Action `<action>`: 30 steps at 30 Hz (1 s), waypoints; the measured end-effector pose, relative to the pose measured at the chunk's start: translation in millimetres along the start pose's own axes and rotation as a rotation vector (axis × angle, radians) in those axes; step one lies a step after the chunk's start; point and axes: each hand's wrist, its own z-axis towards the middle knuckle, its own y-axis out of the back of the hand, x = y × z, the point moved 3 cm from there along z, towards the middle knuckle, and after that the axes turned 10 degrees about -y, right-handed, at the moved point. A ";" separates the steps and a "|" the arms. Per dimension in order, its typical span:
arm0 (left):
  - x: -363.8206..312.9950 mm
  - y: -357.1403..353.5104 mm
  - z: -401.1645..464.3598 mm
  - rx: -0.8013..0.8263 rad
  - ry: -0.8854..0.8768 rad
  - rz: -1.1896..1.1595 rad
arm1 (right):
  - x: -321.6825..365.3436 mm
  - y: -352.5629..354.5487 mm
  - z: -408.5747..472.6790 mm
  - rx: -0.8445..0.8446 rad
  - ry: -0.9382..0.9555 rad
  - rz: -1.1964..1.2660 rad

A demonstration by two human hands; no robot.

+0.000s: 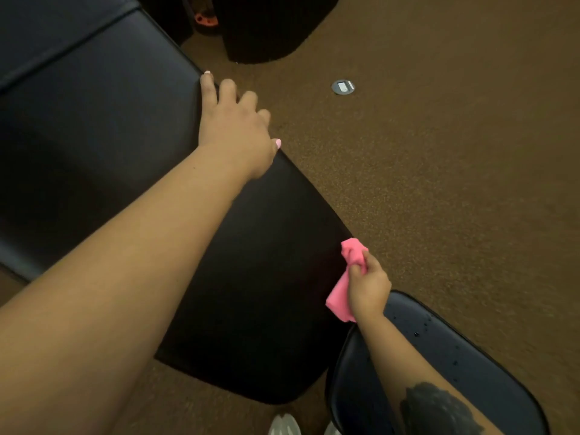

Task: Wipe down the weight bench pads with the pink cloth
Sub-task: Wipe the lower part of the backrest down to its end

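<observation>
Brown carpet (pixel 439 183) spreads under everything here, running out past both of the person's hands. Across it lies the long black bench pad (pixel 94 127), glossy vinyl with a seam near its far end. The left hand (pixel 233 127) rests on that pad's far edge, fingers spread and curling loosely over the side, thumb lying along the rim; it holds nothing. Nearer the person than that hand, the pad narrows to a rounded end. A second, smaller pad (pixel 455 356), dark with a bluish sheen and flecked with small dark spots, sits under the right forearm. The right hand (pixel 368 287) is clamped round the pink cloth (pixel 340 301), which is bunched in the fingers, one tuft poking up above the knuckles and a fold hanging below the palm, pressed against the side of the long pad's narrow end. A round metal floor plate (pixel 343 86) sits in the carpet beyond the left hand. Pale shoe tips (pixel 284 425) show below the right hand.
</observation>
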 end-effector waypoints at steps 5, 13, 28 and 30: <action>0.4 -2.1 -1.5 -0.011 -0.012 -0.004 | 29.3 -6.5 9.1 -0.008 0.034 -0.004; -0.6 0.0 -2.8 -0.010 -0.002 -0.006 | 19.7 -3.3 -3.2 0.029 0.074 -0.029; -1.3 -0.5 -4.5 -0.010 -0.003 -0.012 | 52.9 -14.2 -25.7 0.081 0.193 0.005; -1.8 -0.3 -4.7 -0.017 -0.004 -0.011 | 39.7 -10.5 -24.6 0.085 0.148 0.001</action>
